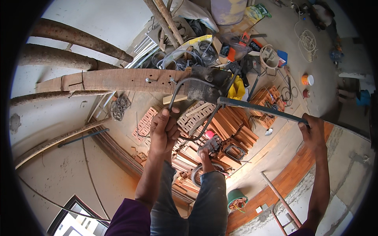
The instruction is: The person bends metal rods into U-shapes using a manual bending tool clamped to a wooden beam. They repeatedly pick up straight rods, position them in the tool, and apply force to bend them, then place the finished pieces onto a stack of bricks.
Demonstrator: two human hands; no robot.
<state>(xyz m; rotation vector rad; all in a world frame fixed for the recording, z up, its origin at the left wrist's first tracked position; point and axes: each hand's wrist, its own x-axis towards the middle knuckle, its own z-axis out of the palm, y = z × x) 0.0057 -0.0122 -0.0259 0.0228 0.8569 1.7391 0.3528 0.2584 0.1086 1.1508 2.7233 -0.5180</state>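
My left hand is closed around a bent steel rod, curved into a partial hoop. The rod's upper part rests against a dark metal block at the end of a wooden plank. Two bolts and several dark holes show on the plank. My right hand grips the far right end of a long dark metal bar. The bar's other end meets the rod beside the block. How bar and rod fit together there is hard to make out.
Below lie stacked hollow bricks, long reddish strips and a coiled hose. Rough wooden poles jut in from the left. A green bucket stands near my leg, a metal frame at lower right. Bags and tools clutter the back.
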